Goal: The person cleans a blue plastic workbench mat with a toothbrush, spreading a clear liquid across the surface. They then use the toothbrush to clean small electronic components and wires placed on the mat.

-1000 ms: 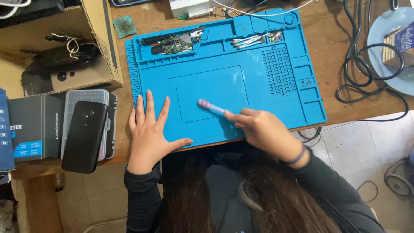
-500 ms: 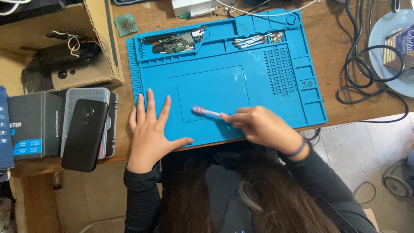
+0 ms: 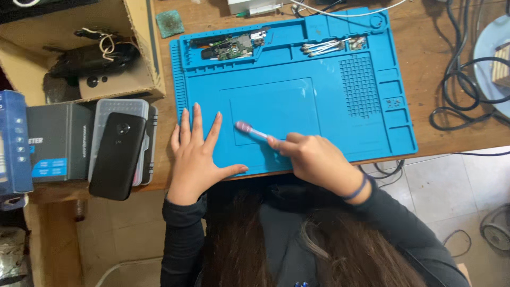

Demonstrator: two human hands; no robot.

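While brushing mat [image 3: 340,122], black phone [image 3: 117,155] lies left.

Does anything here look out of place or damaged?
Yes. A bare circuit board lies in the blue mat's top tray, out of its case. A black phone lies on a clear case, overhanging the table edge. The right hand holds a toothbrush.

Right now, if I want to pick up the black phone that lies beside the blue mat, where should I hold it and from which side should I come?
Probably hold the black phone by its two long edges near the middle, coming from above. It lies flat, back up, on a clear case, and its lower end seems to reach past the table edge, so that end looks free too.
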